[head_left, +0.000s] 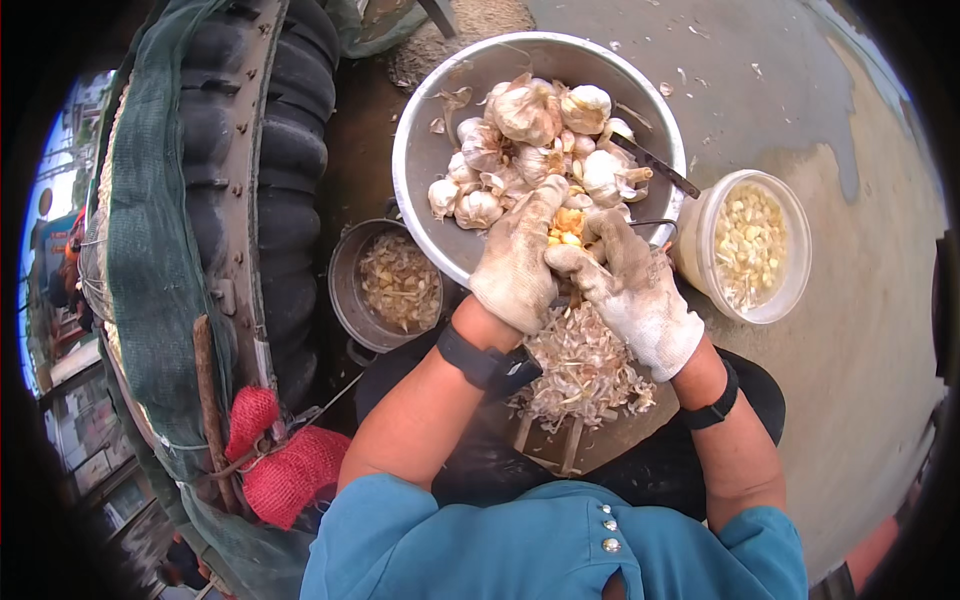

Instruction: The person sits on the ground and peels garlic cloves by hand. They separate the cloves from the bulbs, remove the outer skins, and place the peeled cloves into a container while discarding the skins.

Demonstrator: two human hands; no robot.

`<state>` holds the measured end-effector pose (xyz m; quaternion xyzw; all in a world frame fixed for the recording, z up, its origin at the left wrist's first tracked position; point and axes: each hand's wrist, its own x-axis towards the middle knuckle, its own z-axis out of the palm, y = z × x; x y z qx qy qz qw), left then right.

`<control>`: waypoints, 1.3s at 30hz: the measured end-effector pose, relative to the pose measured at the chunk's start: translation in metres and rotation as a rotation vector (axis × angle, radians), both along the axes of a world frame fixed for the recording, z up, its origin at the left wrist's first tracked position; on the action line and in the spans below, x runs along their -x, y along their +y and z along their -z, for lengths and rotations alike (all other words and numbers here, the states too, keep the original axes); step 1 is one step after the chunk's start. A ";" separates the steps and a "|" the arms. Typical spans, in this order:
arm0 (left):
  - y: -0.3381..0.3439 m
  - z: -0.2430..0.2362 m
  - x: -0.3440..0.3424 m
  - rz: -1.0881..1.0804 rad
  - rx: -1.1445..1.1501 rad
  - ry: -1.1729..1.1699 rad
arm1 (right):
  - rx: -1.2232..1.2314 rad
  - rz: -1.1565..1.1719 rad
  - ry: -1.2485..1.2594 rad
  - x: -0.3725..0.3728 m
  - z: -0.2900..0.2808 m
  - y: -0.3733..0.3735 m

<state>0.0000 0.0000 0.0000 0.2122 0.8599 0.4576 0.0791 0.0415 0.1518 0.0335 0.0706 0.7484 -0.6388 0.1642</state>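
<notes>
My left hand (522, 262), in a dirty white work glove, is closed around a garlic bulb (568, 226) with yellowish cloves laid bare. My right hand (636, 288), gloved the same way, pinches at that bulb's right side with thumb and fingers. Both hands are over the near rim of a wide metal basin (413, 205). Whole garlic bulbs (526, 112) are heaped inside it, with some loose cloves among them. A knife (655, 167) leans over the basin's right rim. Below my hands lies a pile of papery garlic skins (585, 365).
To the right stands a translucent plastic tub (697, 245) of peeled cloves. A metal pot (350, 290) with skins and scraps is at the left. Beyond it are a large black tyre (292, 130), green netting (160, 200) and a red mesh bag (290, 475).
</notes>
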 end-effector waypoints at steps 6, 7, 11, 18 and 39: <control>0.002 0.000 0.002 -0.063 -0.194 -0.144 | -0.496 -0.172 0.372 -0.008 0.022 -0.003; 0.001 0.002 0.004 -0.065 -0.287 -0.172 | -0.539 -0.203 0.372 -0.006 0.022 -0.003; 0.000 -0.003 0.004 -0.112 -0.068 -0.070 | -0.133 -0.197 -0.149 0.014 -0.016 -0.002; 0.000 0.005 0.004 -0.071 -0.060 0.090 | -0.366 -0.146 0.250 0.000 0.021 -0.007; 0.002 0.010 0.005 -0.139 -0.024 0.058 | -0.119 0.030 0.099 0.007 0.029 -0.010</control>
